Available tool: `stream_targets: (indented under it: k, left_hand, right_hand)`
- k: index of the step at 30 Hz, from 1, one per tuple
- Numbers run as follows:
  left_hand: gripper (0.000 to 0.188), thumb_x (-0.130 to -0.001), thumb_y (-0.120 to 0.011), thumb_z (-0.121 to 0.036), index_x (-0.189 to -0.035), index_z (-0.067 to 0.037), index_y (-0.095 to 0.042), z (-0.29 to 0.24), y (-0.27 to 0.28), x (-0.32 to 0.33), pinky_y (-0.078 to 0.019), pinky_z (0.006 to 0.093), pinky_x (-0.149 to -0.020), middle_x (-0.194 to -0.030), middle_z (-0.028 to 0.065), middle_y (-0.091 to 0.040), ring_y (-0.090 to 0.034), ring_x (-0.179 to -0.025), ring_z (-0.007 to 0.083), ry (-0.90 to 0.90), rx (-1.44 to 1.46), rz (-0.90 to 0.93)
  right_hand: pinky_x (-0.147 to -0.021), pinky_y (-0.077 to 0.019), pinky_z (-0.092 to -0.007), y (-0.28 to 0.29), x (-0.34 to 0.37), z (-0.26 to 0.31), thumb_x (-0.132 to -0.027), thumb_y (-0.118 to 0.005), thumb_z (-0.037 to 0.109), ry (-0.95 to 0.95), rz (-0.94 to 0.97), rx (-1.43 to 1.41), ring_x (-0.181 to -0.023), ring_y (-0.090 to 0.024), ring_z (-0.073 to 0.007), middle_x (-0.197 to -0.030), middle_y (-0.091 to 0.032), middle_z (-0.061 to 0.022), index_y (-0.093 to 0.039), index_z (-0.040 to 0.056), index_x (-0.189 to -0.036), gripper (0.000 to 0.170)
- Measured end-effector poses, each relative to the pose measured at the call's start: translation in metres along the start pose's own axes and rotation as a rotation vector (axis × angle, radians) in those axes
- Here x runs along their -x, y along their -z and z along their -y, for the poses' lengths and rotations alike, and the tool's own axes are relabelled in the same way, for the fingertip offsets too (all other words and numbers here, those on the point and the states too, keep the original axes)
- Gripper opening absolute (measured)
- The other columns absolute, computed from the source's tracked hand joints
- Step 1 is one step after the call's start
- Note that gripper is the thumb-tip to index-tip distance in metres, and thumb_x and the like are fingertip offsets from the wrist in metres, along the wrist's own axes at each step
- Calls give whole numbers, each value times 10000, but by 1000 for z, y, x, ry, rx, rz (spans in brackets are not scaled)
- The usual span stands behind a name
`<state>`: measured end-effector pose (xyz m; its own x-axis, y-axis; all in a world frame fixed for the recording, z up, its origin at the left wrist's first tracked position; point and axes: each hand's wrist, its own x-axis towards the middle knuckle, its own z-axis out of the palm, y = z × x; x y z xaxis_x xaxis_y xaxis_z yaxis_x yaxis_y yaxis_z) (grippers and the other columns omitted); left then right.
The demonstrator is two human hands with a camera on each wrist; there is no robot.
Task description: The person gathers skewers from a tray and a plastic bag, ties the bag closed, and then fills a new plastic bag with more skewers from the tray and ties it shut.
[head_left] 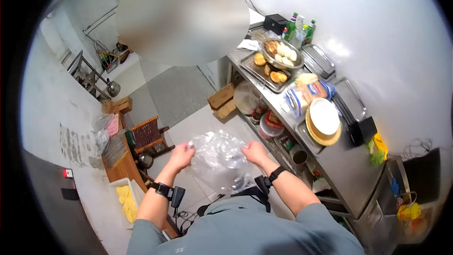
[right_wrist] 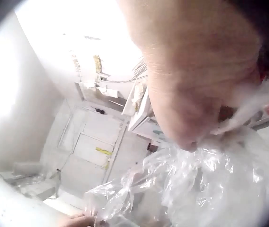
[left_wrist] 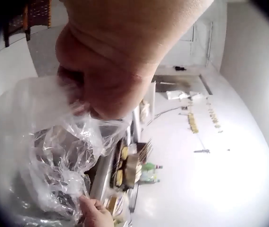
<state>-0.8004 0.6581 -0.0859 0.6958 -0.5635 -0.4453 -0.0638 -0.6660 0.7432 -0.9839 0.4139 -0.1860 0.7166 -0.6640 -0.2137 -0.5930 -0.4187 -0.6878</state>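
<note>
The fingers of the left hand (head_left: 181,156) are curled and pinch one side of a clear, crinkled plastic bag (head_left: 219,160). The fingers of the right hand (head_left: 255,153) pinch the opposite side. In both wrist views the near fingertips are largely hidden, so their exact placement on the film cannot be told. The bag is spread between the two hands, in front of the torso and above the pale tiled floor (head_left: 203,130). A black wrist strap with a camera (head_left: 175,197) is fitted to the left forearm.

To the right stands a stainless-steel counter (head_left: 351,179). It carries a white round dish (head_left: 324,115), a round metal bowl (head_left: 299,64) of pale oval pieces and, near the wall, green glass bottles (head_left: 291,24). A brown cardboard box (head_left: 222,101) sits on the floor beside the counter. To the left are a brown woven-backed chair (head_left: 146,134) and a white rectangular tub (head_left: 121,182) with yellow contents.
</note>
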Motion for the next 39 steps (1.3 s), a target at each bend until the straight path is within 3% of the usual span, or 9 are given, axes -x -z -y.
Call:
stream_targets:
  k: [5,15,22,23,28,31,34,35,39]
  left_hand:
    - [209,-919,-594,-196,-938,10,-620,-15,94,-80,-441,275,-462,-690,27,-580,-529,-501,107,34,157,-189]
    - [130,-983,-527,-155,-989,-36,-578,6,243,-217,-412,225,-538,-761,-1,-576,-548,-602,84,87,600,-545]
    - [115,-952,-510,-110,-968,-23,-583,-27,342,-388,-436,247,-573,-777,24,-606,-571,-632,101,-62,582,-436]
    - [136,-919,-487,-81,-970,-6,-588,-22,358,-418,-444,249,-579,-789,39,-619,-588,-645,119,-70,561,-368]
    - [225,-890,-476,-106,-1028,14,-608,-94,422,-544,-470,277,-697,-843,24,-614,-576,-764,113,-208,464,-145]
    - [242,-894,-471,-116,-1027,20,-622,-148,437,-610,-451,269,-749,-865,16,-624,-561,-822,95,-333,605,-22]
    - [252,-886,-468,-105,-1040,20,-624,-189,431,-667,-440,257,-775,-915,9,-628,-559,-865,97,-358,704,154]
    - [258,-881,-465,-93,-1050,20,-624,-201,431,-687,-440,250,-777,-941,9,-631,-561,-869,100,-382,643,246]
    - [268,-872,-454,-46,-1074,13,-620,-283,430,-740,-427,239,-805,-940,6,-624,-541,-876,88,-432,503,422]
  right_hand:
    - [-680,-492,-407,-44,-137,89,-792,-692,312,48,159,-333,-727,-632,-302,-733,-637,-167,-583,11,-771,321]
    - [-799,-505,-435,-76,-371,270,-821,-628,199,251,364,-326,-957,-638,-375,-960,-659,-207,-553,23,-1134,366]
    - [-695,-523,-380,-113,-542,359,-789,-668,215,277,226,-368,-771,-674,-292,-917,-655,-174,-573,21,-1137,409]
    - [-714,-509,-318,-90,-556,383,-810,-702,264,99,372,-431,-805,-646,-200,-909,-657,-125,-587,25,-1143,426]
    - [-700,-500,-287,-21,-626,427,-902,-657,386,48,440,-605,-846,-577,-126,-975,-647,-42,-598,50,-1186,444]
    - [-705,-491,-261,-12,-691,394,-933,-584,447,-74,228,-609,-786,-565,-134,-987,-629,-51,-502,24,-1320,579]
    - [-923,-483,-396,-6,-771,337,-807,-698,474,-254,-389,-262,-1082,-604,-397,-1134,-606,-326,-426,-143,-1285,827]
    - [-950,-468,-415,3,-789,333,-765,-726,473,-302,-561,-139,-1096,-579,-429,-1154,-584,-329,-415,-136,-1299,868]
    - [-990,-441,-449,23,-860,340,-721,-765,453,-550,-589,-112,-1192,-495,-447,-1312,-445,-334,-199,-61,-1465,1066]
